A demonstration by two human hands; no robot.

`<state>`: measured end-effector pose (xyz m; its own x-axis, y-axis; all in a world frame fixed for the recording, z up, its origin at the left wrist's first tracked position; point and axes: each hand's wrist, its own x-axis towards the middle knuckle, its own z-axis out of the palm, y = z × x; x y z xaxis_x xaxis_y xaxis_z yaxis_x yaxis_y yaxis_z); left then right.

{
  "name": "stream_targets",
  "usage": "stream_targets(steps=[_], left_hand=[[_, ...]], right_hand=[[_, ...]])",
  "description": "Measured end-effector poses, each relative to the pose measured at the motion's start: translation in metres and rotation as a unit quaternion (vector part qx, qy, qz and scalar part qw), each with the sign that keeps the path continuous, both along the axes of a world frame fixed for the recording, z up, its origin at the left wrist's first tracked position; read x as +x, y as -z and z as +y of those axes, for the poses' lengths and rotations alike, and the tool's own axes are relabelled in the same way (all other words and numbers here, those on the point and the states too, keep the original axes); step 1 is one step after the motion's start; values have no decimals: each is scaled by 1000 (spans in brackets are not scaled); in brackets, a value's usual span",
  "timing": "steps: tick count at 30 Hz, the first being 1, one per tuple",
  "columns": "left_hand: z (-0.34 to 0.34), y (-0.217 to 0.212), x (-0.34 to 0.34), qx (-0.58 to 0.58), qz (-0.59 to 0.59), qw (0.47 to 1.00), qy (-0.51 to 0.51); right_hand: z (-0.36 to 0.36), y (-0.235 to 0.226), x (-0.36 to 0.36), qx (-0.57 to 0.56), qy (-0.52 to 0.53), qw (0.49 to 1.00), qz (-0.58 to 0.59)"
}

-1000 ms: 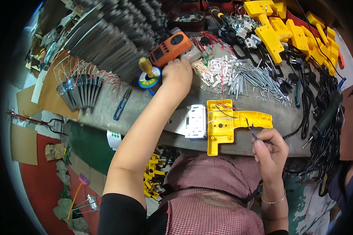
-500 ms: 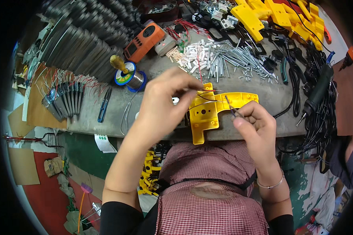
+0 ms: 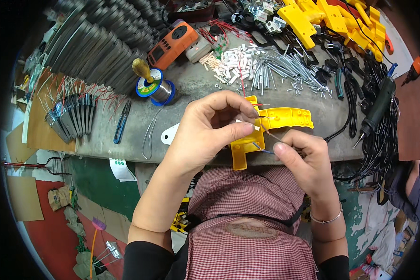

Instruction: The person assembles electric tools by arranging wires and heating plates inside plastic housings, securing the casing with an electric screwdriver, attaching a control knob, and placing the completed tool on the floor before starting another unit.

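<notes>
A yellow plastic tool housing half (image 3: 287,118) lies hollow side up at the bench's front edge. Over its left part reaches my left hand (image 3: 214,123), thumb and fingertips pinched around a thin dark wire. A small white piece shows beside those fingertips; its kind is unclear. A red wire (image 3: 243,84) rises behind the fingers. My right hand (image 3: 305,156) is closed just right of the housing, gripping a pair of wires. One is a brown wire (image 3: 272,136), pointing at the left fingertips; the other is a blue wire (image 3: 264,150), lying across the housing.
Behind the housing lie loose screws (image 3: 287,70) and white sleeves (image 3: 233,63). A solder spool (image 3: 159,91), an orange meter (image 3: 172,45) and a blue cutter (image 3: 122,122) stand left. Black cables (image 3: 382,121), an electric screwdriver (image 3: 379,107) and yellow housings (image 3: 333,16) crowd the right.
My left hand has shifted right and slightly down over the housing. The wires in my right hand now reach closer to the left fingertips, with brown and blue spread apart.
</notes>
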<state>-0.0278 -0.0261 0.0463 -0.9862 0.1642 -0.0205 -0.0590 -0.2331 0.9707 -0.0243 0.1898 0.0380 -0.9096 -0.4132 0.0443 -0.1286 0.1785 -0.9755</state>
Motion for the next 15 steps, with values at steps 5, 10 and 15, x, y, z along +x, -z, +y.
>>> stream_targets(steps=[5,10,15], left_hand=[[0,1,-2,12,-32,999,11],[-3,5,-3,27,-28,998,40],[-2,5,-2,37,-37,998,45]], right_hand=[[1,0,-1,11,-45,999,16],[2,-5,-2,31,-54,998,-11],[3,-4,-2,23,-55,998,-3]])
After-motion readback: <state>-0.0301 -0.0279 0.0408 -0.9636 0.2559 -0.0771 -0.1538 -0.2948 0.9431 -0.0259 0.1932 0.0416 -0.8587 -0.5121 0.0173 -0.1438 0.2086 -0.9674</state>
